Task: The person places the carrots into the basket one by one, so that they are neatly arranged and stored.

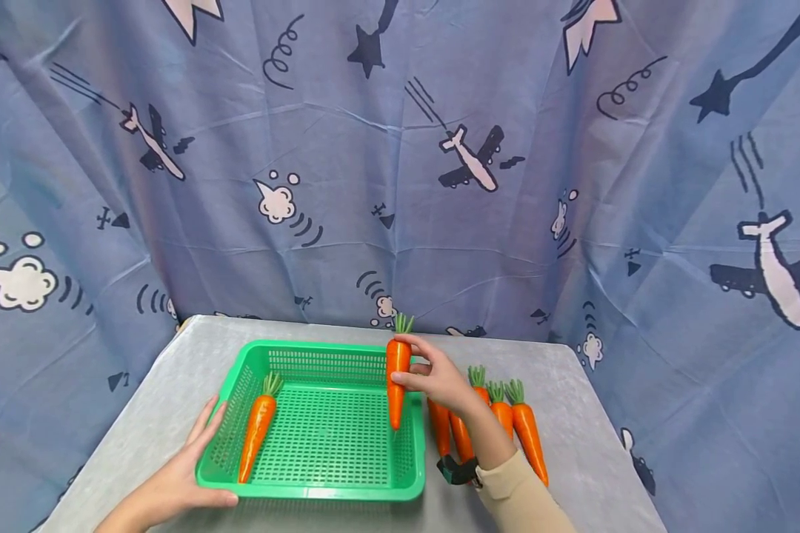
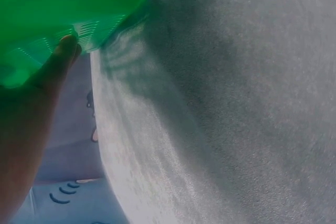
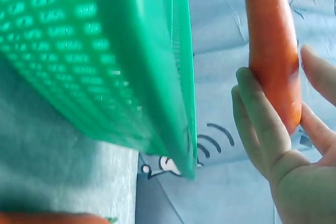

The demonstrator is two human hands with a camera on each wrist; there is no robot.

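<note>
My right hand [image 1: 433, 374] pinches an orange carrot [image 1: 397, 370] with a green top, thumb on one side and fingers on the other. That carrot hangs nearly upright over the right side of a green plastic basket [image 1: 307, 491], tip pointing down. The right wrist view shows the same carrot [image 3: 273, 45] beside the basket's rim [image 3: 152, 77]. At the basket's front left corner rests my left hand [image 1: 176, 477], fingers straight along the outer left wall and thumb by the front rim. Inside the basket, at the left, lies another carrot [image 1: 258, 437].
Several carrots [image 1: 530, 443] lie side by side on the grey-covered table [image 1: 576, 414], right of the basket, partly hidden by my right forearm and a dark wristband [image 1: 458, 471]. A blue patterned curtain [image 1: 347, 185] hangs behind and around the table.
</note>
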